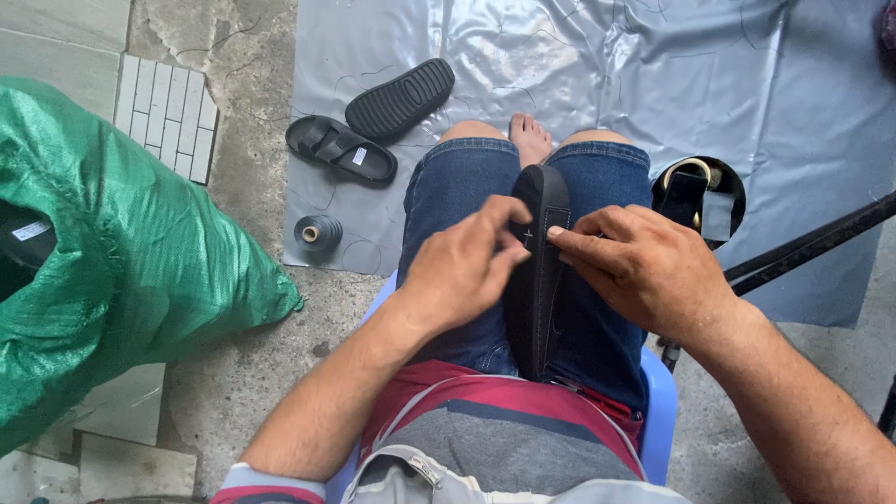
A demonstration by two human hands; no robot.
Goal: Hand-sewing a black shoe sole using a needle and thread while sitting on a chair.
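Observation:
A black sandal sole (539, 271) stands on edge between my knees, clamped by my blue-jeaned thighs. My left hand (464, 269) pinches at its left rim near the top, fingers closed on the edge. My right hand (644, 266) presses on the right rim, its index finger laid against the sole. A small light mark shows on the sole between both hands; whether a needle or thread is there I cannot tell.
Two black sandals (373, 121) lie on a grey plastic sheet (607, 65) ahead. A dark thread spool (318, 232) stands at the sheet's edge. A large green woven sack (131, 243) fills the left. A round black container (700, 196) sits at my right knee, beside dark rods (812, 245).

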